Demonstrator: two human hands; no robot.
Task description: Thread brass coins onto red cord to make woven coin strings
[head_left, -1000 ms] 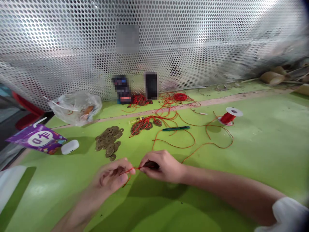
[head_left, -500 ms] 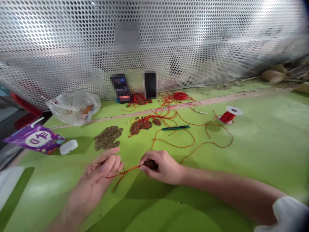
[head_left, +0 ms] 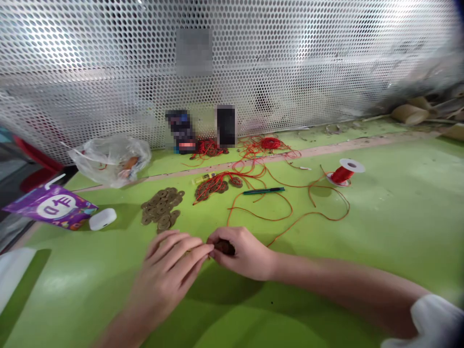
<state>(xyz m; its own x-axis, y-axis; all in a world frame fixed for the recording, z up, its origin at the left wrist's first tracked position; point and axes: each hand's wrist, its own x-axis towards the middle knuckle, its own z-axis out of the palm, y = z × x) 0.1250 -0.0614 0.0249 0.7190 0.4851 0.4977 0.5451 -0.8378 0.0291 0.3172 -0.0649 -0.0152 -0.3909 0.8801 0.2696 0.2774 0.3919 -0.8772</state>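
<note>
My right hand [head_left: 241,251] is closed around a small stack of dark bronze coins [head_left: 224,247], thumb and index finger pinching at its left edge. My left hand [head_left: 176,263] has come up against those fingertips. Its fingers lie long and together, with the tips pinched at the red cord by the coins; the hand hides nearly all of that cord. A pile of loose coins with holes [head_left: 161,208] lies beyond my left hand. Farther back are coins tied with red cord [head_left: 212,187]. A teal pen [head_left: 264,191] rests to their right.
A spool of red cord [head_left: 342,174] stands at right, its loose line looping across the green table [head_left: 391,217]. A purple snack bag [head_left: 54,208], white earbud case [head_left: 103,219] and clear plastic bag [head_left: 112,159] sit left. Two phones [head_left: 225,126] lean against the perforated metal panel [head_left: 275,58].
My left hand has moved right to my right hand's fingertips, covering the red cord that hung between them. My right hand stays nearly in place with the coins.
</note>
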